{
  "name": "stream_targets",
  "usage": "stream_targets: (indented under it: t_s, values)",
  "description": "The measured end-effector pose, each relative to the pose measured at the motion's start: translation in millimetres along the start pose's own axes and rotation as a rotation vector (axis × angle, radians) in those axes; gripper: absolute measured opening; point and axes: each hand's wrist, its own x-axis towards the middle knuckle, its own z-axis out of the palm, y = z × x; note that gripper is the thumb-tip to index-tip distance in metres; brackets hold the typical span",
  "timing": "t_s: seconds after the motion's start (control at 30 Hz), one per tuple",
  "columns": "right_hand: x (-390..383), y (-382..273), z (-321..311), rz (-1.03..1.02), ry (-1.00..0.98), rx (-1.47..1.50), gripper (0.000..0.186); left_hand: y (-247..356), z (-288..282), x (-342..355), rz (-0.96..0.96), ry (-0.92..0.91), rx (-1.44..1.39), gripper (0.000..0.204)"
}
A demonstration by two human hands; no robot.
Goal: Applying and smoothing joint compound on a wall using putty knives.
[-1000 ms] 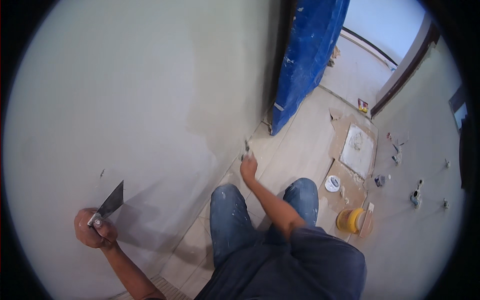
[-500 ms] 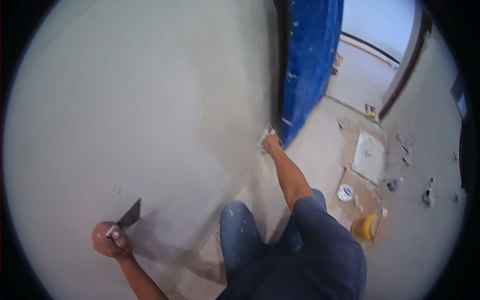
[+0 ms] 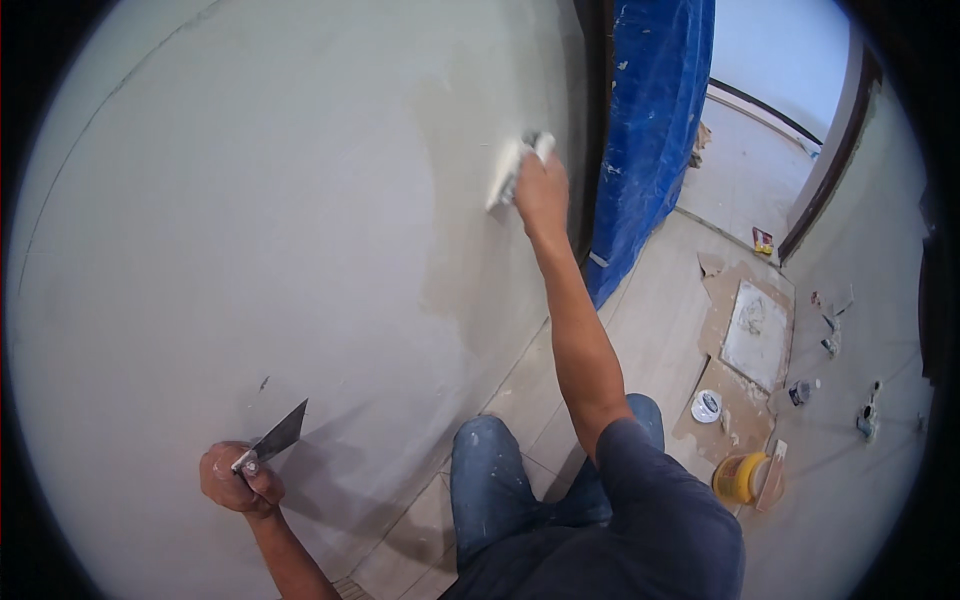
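Your left hand is curled round a putty knife way left of the blue sheet, long axis pointing up-right. Blurry trowel just left of the sheet, same slant lengthwise, gripped by your right hand.

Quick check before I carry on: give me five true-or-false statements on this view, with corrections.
1. The left hand holds a scraper with a flat, dark blade. True.
2. The blue sheeting hangs to the right of the right hand. True.
3. The right hand is empty. False: it holds a whitish tool, blurred, at the wall.
4. The yellow tub is beside the left hand. False: the yellow tub is over on the right side, well away from the left hand.
5. The white panel lies on brown cardboard. True.
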Motion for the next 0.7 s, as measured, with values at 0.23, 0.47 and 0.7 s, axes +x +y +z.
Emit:
stream_targets:
  t_s: [0.23, 0.47, 0.7]
  values:
    - [-53, -104, -24, -0.538, -0.206, -0.12, 0.029, 1, -1, 0, 0.026, 0.007, 0.03, 0.021]
    - [34, -81, -32, -1.23, -0.123, -0.313, 0.05, -6, -3, -5, 0.066, -0.038, 0.016, 0.015]
    - [-15, 68, -57, -1.068, -0.355, -0.572, 0.066, -10, -2, -18, -0.1, 0.042, 0.042, 0.03]
